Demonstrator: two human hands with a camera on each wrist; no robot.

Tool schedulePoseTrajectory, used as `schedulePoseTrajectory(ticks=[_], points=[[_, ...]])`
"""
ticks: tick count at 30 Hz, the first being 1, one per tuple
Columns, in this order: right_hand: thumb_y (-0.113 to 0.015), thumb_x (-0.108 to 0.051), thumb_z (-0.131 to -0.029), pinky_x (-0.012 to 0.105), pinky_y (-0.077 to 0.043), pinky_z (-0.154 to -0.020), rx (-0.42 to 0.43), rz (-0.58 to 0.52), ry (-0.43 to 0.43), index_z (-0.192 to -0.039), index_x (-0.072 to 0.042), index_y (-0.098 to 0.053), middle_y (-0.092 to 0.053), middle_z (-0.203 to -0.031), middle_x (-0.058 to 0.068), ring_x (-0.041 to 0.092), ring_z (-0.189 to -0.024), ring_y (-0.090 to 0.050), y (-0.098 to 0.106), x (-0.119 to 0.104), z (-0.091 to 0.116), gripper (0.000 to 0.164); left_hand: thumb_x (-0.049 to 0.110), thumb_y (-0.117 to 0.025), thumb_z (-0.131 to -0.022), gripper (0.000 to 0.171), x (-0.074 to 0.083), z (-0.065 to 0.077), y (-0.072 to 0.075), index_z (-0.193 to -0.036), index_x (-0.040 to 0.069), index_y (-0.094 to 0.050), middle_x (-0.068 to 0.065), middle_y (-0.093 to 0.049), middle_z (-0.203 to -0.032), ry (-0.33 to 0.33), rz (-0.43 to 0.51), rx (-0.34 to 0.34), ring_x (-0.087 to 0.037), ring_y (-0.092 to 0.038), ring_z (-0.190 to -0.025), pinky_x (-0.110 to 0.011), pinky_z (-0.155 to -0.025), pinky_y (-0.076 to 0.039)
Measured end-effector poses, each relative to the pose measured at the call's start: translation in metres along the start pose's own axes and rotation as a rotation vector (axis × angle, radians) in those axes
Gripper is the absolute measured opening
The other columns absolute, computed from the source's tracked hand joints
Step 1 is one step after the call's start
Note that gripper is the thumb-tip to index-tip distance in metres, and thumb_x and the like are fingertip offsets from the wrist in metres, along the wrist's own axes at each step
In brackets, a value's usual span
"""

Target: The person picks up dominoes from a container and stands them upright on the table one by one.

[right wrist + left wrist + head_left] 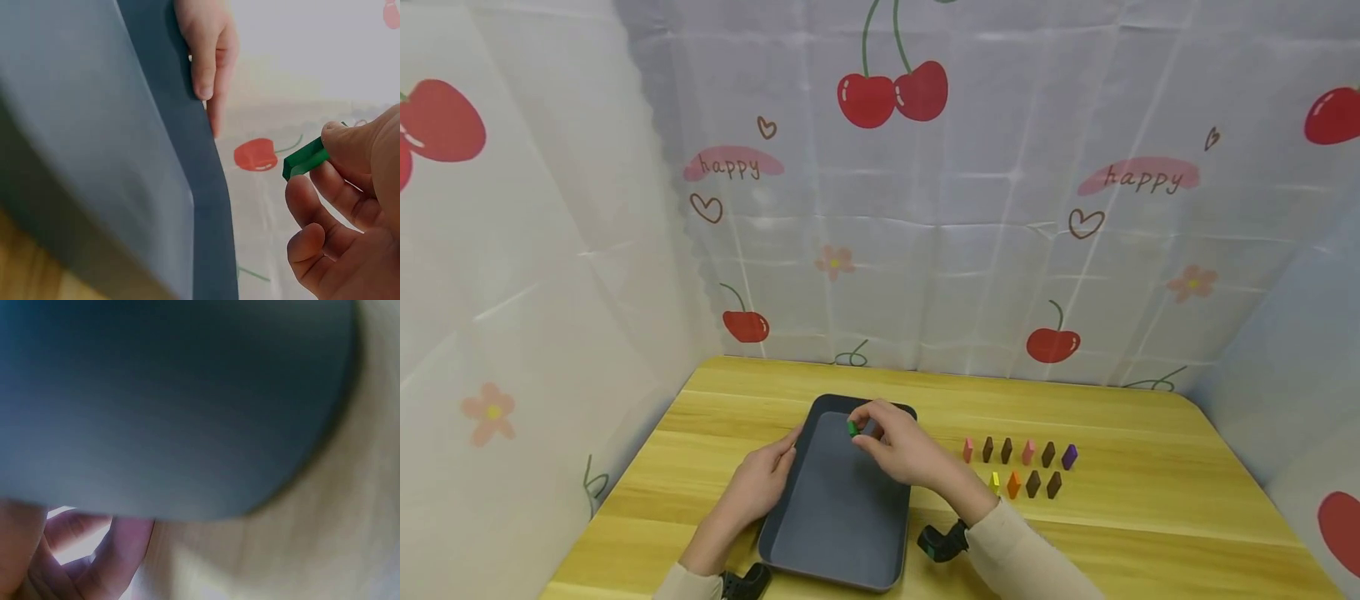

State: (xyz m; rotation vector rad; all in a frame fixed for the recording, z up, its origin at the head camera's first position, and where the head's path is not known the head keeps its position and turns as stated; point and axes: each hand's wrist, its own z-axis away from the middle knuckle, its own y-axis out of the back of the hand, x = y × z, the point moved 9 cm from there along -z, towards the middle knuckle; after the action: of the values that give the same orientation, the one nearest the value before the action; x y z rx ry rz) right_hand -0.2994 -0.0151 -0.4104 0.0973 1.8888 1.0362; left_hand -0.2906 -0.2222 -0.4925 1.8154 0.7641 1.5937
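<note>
A dark grey rectangular tray [842, 500] with raised walls lies on the table. At its left side my left hand [760, 479] holds the rim; the right wrist view shows that hand's thumb [203, 75] against the tray edge. My right hand [898, 442] is over the far part of the tray, pinching a small green domino [306, 157] between thumb and fingertips. In the left wrist view, the tray's underside [156, 412] fills most of the picture, with the left fingers [119, 556] curled beside it.
Right of the tray, several dominoes stand upright in two rows: a back row with a purple domino [1070, 456] at its right end, and a front row starting with a yellow domino [995, 483]. A cherry-printed curtain [940, 275] borders the wooden table [1150, 500].
</note>
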Motion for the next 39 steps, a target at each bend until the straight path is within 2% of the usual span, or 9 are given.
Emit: schedulePoseTrajectory(ticks=[3, 8, 16, 22, 32, 39], points=[[-0.060, -0.024, -0.106, 0.027, -0.053, -0.074, 0.000, -0.025, -0.006, -0.128, -0.018, -0.061, -0.060, -0.119, -0.001, 0.015, -0.094, -0.062, 0.002, 0.005, 0.014, 0.022, 0.022, -0.048, -0.111, 0.047, 0.000, 0.000, -0.001, -0.157, 0.022, -0.046, -0.004, -0.065, -0.082, 0.007, 0.009, -0.008, -0.011, -0.045, -0.061, -0.030, -0.067, -0.043], [-0.061, -0.021, -0.105, 0.027, -0.054, -0.072, 0.031, -0.075, -0.019, -0.125, -0.019, -0.061, -0.061, -0.117, 0.000, 0.015, -0.092, -0.063, 0.009, 0.016, 0.035, 0.019, 0.025, -0.046, -0.111, 0.047, -0.005, 0.000, -0.004, -0.159, 0.025, -0.043, 0.000, -0.050, -0.062, 0.038, 0.028, -0.035, -0.012, -0.033, -0.047, -0.029, -0.054, -0.038], [-0.064, -0.026, -0.104, 0.027, -0.052, -0.069, 0.104, -0.053, -0.072, -0.125, -0.026, -0.062, -0.067, -0.115, -0.001, 0.009, -0.087, -0.064, 0.030, 0.028, 0.066, 0.021, 0.025, -0.045, -0.112, 0.047, -0.009, 0.000, -0.005, -0.159, 0.027, -0.042, 0.001, -0.050, -0.064, 0.056, 0.027, -0.040, -0.012, -0.032, -0.048, -0.029, -0.055, -0.038], [-0.065, -0.023, -0.103, 0.027, -0.052, -0.066, 0.134, -0.056, -0.110, -0.124, -0.029, -0.063, -0.070, -0.115, 0.001, 0.010, -0.086, -0.065, 0.044, 0.034, 0.081, 0.022, 0.025, -0.046, -0.112, 0.048, -0.007, 0.000, -0.005, -0.159, 0.027, -0.042, 0.001, -0.044, -0.056, 0.060, 0.041, -0.047, -0.010, -0.030, -0.045, -0.028, -0.052, -0.038], [-0.068, -0.020, -0.101, 0.026, -0.052, -0.062, 0.192, -0.071, -0.143, -0.123, -0.024, -0.064, -0.069, -0.097, 0.001, 0.007, -0.075, -0.061, 0.061, 0.046, 0.110, 0.023, 0.025, -0.046, -0.111, 0.048, -0.006, 0.000, -0.004, -0.159, 0.027, -0.042, 0.002, -0.043, -0.055, 0.060, 0.042, -0.052, -0.010, -0.030, -0.046, -0.028, -0.052, -0.037], [-0.070, -0.022, -0.099, 0.026, -0.051, -0.063, 0.253, -0.063, -0.197, -0.124, -0.022, -0.066, -0.069, -0.110, 0.000, 0.006, -0.077, -0.060, 0.072, 0.056, 0.133, 0.025, 0.025, -0.046, -0.111, 0.048, -0.005, 0.000, -0.005, -0.159, 0.028, -0.042, 0.001, -0.045, -0.057, 0.059, 0.039, -0.052, -0.011, -0.030, -0.046, -0.028, -0.053, -0.038]])
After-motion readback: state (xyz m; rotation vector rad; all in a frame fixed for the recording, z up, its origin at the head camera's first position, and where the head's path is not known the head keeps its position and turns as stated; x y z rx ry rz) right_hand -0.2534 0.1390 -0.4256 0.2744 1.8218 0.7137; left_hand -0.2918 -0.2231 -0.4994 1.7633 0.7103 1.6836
